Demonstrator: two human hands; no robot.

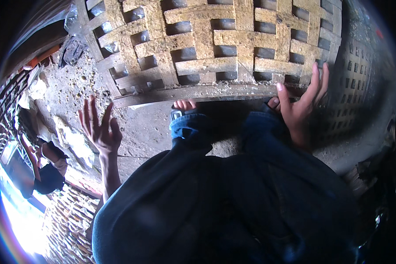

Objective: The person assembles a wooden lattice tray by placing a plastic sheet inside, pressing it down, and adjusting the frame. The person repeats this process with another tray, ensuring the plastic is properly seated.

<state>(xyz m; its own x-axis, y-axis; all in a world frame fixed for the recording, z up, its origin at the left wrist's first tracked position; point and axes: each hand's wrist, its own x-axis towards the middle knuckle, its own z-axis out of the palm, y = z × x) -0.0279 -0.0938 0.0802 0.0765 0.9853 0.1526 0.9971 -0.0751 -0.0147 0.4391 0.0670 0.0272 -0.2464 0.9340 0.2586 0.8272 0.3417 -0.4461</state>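
A large woven bamboo panel [204, 39], with wide flat strips and square gaps, fills the top of the view. Its near edge is a straight, worn rim in front of my feet. Off the panel's near left corner, my left hand [102, 130] is held with fingers spread and nothing in it. My right hand [300, 105] is at the near right corner, its thumb and outstretched fingers against the rim and the weave. Whether those fingertips press on the panel or only rest there is hard to tell.
My knees in dark trousers [171, 193] fill the lower middle, with sandalled toes [185, 104] under the rim. Another woven panel [354, 79] stands at right. Debris litters the concrete floor [149, 127]. At far left is another person [50, 169], above a woven wall [70, 224].
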